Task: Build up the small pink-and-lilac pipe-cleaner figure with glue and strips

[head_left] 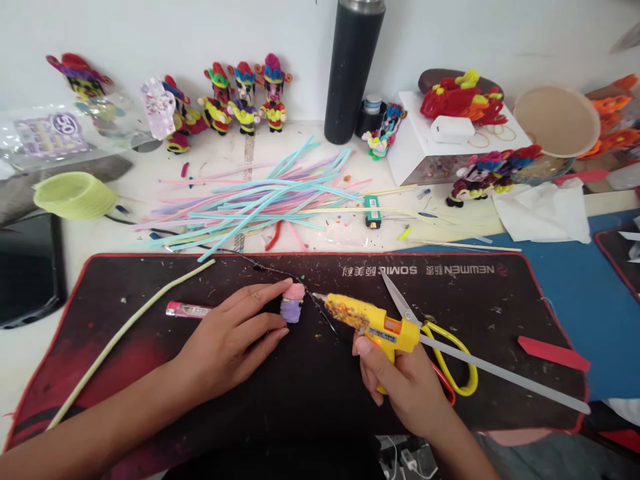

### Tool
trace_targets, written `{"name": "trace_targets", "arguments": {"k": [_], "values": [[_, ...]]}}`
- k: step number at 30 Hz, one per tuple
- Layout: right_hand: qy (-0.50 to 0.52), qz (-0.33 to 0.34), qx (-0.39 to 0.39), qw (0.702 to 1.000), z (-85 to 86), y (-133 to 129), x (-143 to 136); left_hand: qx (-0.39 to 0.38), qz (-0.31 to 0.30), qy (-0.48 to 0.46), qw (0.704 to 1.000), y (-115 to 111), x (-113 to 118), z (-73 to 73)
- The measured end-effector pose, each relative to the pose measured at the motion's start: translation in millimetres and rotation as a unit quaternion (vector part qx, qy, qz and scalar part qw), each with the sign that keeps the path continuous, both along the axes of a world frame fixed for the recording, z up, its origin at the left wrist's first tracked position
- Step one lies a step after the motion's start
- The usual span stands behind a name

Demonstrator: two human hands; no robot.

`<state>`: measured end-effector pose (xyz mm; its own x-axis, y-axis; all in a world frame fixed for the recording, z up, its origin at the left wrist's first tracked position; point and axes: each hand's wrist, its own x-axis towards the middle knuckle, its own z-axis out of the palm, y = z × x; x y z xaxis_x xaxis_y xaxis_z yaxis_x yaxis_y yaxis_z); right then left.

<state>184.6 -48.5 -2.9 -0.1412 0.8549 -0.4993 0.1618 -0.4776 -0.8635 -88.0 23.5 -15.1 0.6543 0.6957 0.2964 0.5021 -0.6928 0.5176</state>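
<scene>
Head: fingers [377,360] hold glue gun [373,322]; tub [557,123] contents unclear.

1. A plain, pale wall [200,30] runs across the whole back, touching the far edge of the table.
2. The table [23,353] is white, with dark scuffs and specks on its top.
3. A large dark desk mat [310,407] with red edging covers the near part; a red patch colours its lower left, and its lettering reads backwards.
4. On the right, a blue surface [570,273] shows beyond the mat.
5. Against the wall stand a tall black bottle [353,73] and, to its right, a white box [407,150].
6. The light is soft and fairly even.
7. Below the near edge, a white cable and plug [409,460] show.
</scene>
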Motion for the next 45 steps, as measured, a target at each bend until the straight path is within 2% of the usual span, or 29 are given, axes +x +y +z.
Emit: {"name": "trace_targets", "arguments": {"k": [12,19,45], "values": [[-0.061,0.065,0.081,0.993,5.2,9.3,-5.1,-0.002,-0.019,0.003,1.000,1.2,1.8,-1.3],[-0.076,0.057,0.082,0.992,7.4,6.8,-8.3,0.003,-0.026,0.003,1.000,2.0,1.9,-1.9],[-0.128,0.097,0.125,0.979,7.9,8.5,-10.8,0.004,-0.032,0.012,0.999,0.9,1.6,-6.4]]}}
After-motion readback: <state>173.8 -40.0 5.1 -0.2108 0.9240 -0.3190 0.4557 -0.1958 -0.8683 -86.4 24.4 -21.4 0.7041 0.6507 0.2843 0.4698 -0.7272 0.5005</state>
